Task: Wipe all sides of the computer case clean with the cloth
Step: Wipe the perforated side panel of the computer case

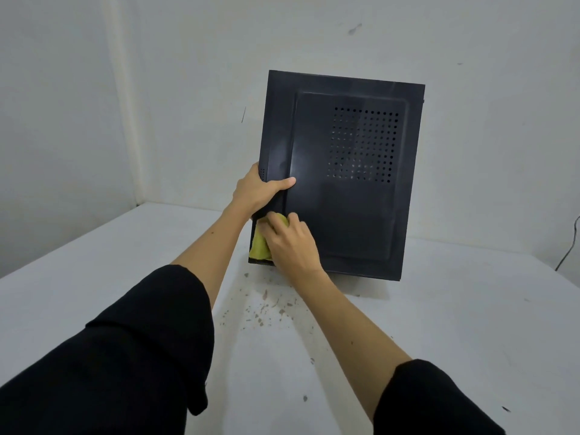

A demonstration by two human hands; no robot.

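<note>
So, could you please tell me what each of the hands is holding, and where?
The left hand grips the computer case by its left edge, thumb on the side panel. The right hand holds the yellow cloth, bunched against the case's lower left corner.

Matt black metal computer case [345, 189]; soft yellow cloth [260, 246].

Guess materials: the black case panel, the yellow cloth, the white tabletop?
Computer case: likely painted sheet metal, satin black; pressed raised panel, punched vent holes, soft glare. Cloth: soft fabric, perhaps microfibre; it bunches under the right hand. Table: hard, smooth, matte white, maybe laminate or painted board; cannot tell which.
</note>
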